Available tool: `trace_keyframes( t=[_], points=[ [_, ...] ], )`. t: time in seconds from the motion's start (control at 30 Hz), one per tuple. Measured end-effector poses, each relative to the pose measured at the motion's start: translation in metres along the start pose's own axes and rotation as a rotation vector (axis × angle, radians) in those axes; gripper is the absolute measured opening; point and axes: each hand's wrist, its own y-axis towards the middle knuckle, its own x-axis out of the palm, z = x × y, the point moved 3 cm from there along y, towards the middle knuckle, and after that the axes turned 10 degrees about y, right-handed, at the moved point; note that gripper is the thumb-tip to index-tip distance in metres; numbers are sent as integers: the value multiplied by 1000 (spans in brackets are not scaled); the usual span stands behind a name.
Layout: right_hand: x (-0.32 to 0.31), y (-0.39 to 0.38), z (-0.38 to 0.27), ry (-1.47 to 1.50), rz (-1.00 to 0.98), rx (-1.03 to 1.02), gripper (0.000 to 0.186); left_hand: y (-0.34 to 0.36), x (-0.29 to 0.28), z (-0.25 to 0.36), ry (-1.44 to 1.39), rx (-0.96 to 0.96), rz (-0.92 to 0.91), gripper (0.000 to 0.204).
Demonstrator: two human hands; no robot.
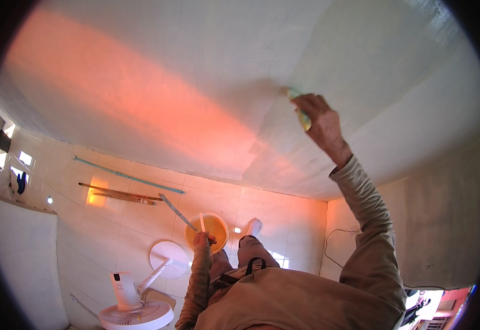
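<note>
A: In the head view, where is the right hand (319,122)?

B: Raised against the wall (196,71), near the seam where the smoother right part of the wall meets the left part lit orange. The arm reaches up in a tan sleeve (363,220).

A: What does it hold?

B: A small yellow-green thing, perhaps a sponge (300,110). Only bits of it show, above and beside the knuckles. The fingers are curled over it and press it flat to the wall.

A: And the left hand (202,240)?

B: Low, above the bucket (207,230), which stands on the tiled floor (141,220) close to the foot of the wall. The fingers are closed around a thin white stick (202,222) that rises upright from the fist.

A: What is in the bucket?

B: It is orange-yellow inside; whether it holds liquid I cannot tell. A long grey handle (176,211) leans out of it to the upper left.

A: What else lies on the floor?

B: A blue pole (130,176) along the base of the wall, and just below it two wooden sticks (119,193). A white fan (135,308) lies tipped at the lower edge, its round base (168,258) just left of the bucket. A thin cable (333,242) runs along the floor's right edge.

A: The person's legs?

B: A knee and a shoe (253,226) show right of the bucket.
</note>
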Motion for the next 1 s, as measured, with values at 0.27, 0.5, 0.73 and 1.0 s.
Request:
trace_keyframes(
  t=[0.27, 0.5, 0.73, 1.0],
  points=[
    [-114, 95, 6, -258, 301, -147, 28, -14, 6, 23, 38, -36, -104, 22],
    [-74, 54, -3, -418, 219, -215, 46, -14, 5, 20, 38, -27, -86, 22],
    [30, -39, -18, -5, -220, 44, 34, -15, 6, 23, 59, -45, -75, 23],
    [-76, 56, 11, -43, 49, -25, 28, -33, 11, 40, 35, 26, -131, 26]
  ],
)
